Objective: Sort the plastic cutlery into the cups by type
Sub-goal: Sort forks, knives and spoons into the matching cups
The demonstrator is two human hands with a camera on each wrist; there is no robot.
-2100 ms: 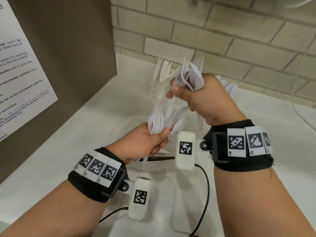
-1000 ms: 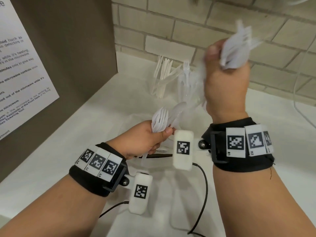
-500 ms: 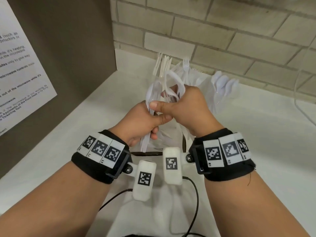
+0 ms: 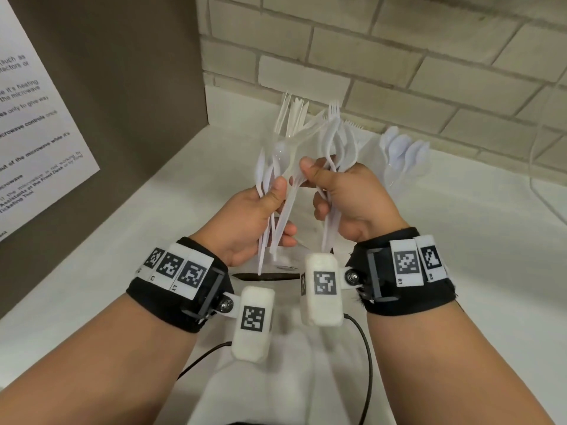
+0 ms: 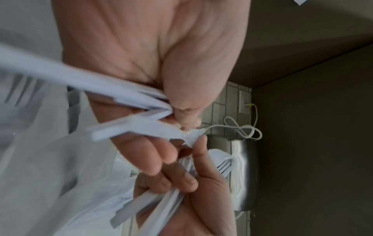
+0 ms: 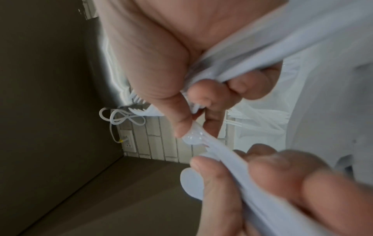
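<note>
My left hand (image 4: 257,210) grips a bundle of white plastic cutlery (image 4: 270,191) by the handles, heads pointing up. My right hand (image 4: 343,191) holds a bunch of white forks (image 4: 337,145) in its curled fingers, while its thumb and forefinger pinch a piece from the left bundle. Both hands are raised above the white counter (image 4: 153,240), close together. Behind them stand three clear cups: one with knives (image 4: 291,118), one with forks (image 4: 334,110), one with spoons (image 4: 402,151). In the right wrist view the right fingertips (image 6: 181,127) pinch a spoon bowl (image 6: 193,137).
A brown panel (image 4: 122,87) with a printed notice (image 4: 30,124) walls off the left. A brick wall (image 4: 399,56) runs behind the cups. A white cable (image 4: 540,191) lies at the right. A clear plastic bag (image 5: 60,175) lies under the hands.
My right hand came down from high near the wall to meet the left hand. Both hands have risen a little since, and the right thumb now pinches a piece in the left bundle.
</note>
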